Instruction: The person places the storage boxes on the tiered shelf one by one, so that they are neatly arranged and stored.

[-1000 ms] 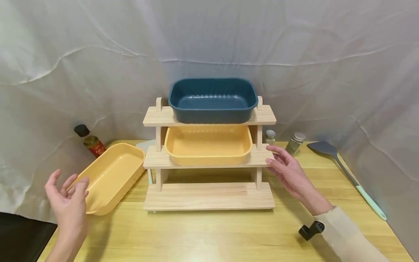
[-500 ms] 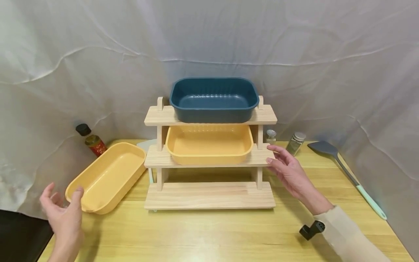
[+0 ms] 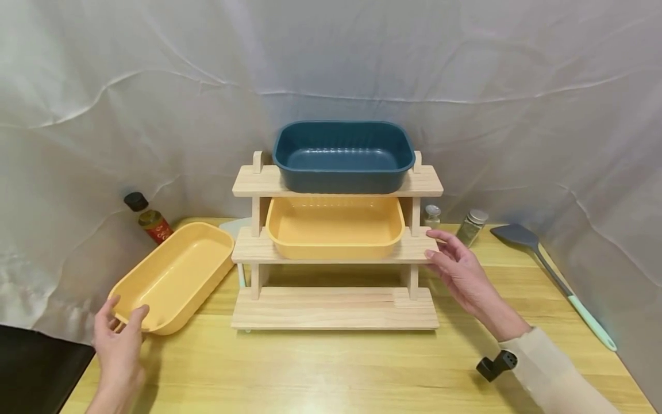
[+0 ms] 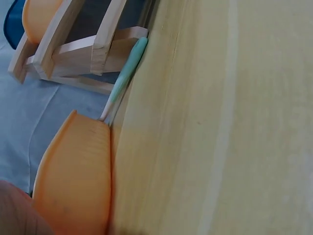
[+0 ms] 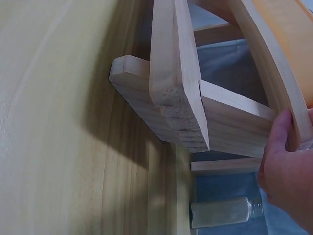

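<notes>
My left hand [image 3: 120, 339] is at the near end of a yellow plastic bin [image 3: 207, 261] lying on the table at the left, thumb and fingers curled at its rim. In the left wrist view, the thumb [image 4: 22, 213] overlaps the bin's side [image 4: 78, 166]. My right hand [image 3: 465, 282] pinches the right end of the middle board of a three-step wooden rack [image 3: 336, 307]. The right wrist view has the thumb [image 5: 279, 129] under that board [image 5: 274, 63]. A second yellow bin [image 3: 336, 224] sits on the middle step, and a dark blue bin [image 3: 343, 158] on the top one.
Left of the rack stands a bottle with a red label [image 3: 155, 224]. A mint-handled utensil [image 4: 129, 68] lies beside the rack's left side. Two glass jars, one a spice jar [image 3: 470, 227], stand behind right. A grey spatula [image 3: 548, 267] lies along the right edge.
My left hand has moved down, then right, onto the near end of the left yellow bin. My right hand stays on the rack. The head view has shifted slightly.
</notes>
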`<state>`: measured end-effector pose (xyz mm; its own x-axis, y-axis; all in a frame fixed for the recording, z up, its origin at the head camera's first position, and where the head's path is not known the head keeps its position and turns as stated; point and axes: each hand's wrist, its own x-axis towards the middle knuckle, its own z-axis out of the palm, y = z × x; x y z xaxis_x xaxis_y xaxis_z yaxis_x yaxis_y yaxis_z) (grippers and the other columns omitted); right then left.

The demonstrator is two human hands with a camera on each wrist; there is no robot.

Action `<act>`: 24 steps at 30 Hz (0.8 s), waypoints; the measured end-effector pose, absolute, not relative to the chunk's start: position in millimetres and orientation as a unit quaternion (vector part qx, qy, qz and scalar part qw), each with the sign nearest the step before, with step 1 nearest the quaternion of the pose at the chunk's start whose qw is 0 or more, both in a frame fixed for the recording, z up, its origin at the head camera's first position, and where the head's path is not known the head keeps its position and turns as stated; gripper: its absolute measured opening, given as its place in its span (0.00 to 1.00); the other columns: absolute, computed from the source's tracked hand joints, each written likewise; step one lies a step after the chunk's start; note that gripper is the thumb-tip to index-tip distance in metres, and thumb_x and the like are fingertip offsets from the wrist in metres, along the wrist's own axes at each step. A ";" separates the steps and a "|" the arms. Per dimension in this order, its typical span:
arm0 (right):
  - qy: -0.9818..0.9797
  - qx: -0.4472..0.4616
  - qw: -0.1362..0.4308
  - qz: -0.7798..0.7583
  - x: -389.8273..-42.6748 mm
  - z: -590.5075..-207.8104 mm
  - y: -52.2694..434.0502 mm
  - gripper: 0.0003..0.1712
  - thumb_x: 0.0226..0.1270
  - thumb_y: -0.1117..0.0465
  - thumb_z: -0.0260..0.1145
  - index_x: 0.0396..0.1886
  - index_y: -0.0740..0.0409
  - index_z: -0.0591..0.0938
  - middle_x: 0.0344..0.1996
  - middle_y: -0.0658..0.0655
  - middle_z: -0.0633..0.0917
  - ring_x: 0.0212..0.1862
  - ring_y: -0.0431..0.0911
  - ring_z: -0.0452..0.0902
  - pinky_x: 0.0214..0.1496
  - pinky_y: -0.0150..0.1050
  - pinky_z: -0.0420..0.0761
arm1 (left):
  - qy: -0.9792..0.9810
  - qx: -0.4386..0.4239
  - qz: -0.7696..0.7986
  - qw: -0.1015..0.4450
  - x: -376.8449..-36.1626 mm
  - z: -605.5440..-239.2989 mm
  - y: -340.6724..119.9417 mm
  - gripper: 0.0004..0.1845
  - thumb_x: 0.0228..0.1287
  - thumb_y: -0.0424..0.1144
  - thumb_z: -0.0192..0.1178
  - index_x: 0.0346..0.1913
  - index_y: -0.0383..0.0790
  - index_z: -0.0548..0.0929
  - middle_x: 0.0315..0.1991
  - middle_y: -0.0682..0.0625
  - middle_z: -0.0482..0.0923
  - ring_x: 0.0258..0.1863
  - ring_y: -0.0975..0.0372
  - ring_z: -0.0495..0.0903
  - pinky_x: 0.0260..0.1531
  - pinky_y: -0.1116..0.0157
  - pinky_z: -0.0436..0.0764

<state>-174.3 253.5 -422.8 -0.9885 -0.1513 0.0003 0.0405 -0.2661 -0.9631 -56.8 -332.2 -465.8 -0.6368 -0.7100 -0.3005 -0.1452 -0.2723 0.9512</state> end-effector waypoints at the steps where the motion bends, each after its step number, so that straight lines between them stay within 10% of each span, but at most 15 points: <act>1: 0.603 -0.046 0.061 -0.794 -174.3 -422.6 253.5 0.24 0.81 0.74 0.64 0.70 0.55 0.78 0.57 0.54 0.73 0.49 0.40 0.78 0.55 0.34 0.84 | -0.561 0.376 -0.709 0.200 -56.6 -466.3 -332.1 0.30 0.77 0.31 0.66 0.72 0.65 0.73 0.53 0.58 0.57 0.41 0.70 0.67 0.32 0.77 0.76; 9: 0.608 -0.043 0.064 -0.790 -174.9 -423.5 254.7 0.23 0.81 0.73 0.66 0.69 0.54 0.78 0.62 0.55 0.71 0.51 0.41 0.78 0.56 0.34 0.84 | -0.511 0.380 -0.744 0.202 -54.3 -467.7 -338.4 0.28 0.74 0.25 0.67 0.64 0.62 0.77 0.47 0.56 0.64 0.21 0.68 0.73 0.20 0.72 0.77; 24: 0.637 -0.054 0.073 -0.766 -176.7 -427.0 260.5 0.24 0.83 0.69 0.66 0.72 0.55 0.74 0.70 0.57 0.67 0.53 0.40 0.78 0.61 0.38 0.83 | -0.472 0.390 -0.768 0.188 -51.1 -468.2 -350.7 0.33 0.72 0.18 0.63 0.68 0.57 0.78 0.27 0.55 0.73 0.25 0.65 0.78 0.22 0.68 0.83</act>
<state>-176.7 260.5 -427.0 -0.9835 -0.1806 -0.0096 0.0425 -0.1790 -0.9829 -51.1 -350.7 -468.2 -0.6249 -0.6575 -0.4209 -0.0790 -0.4832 0.8720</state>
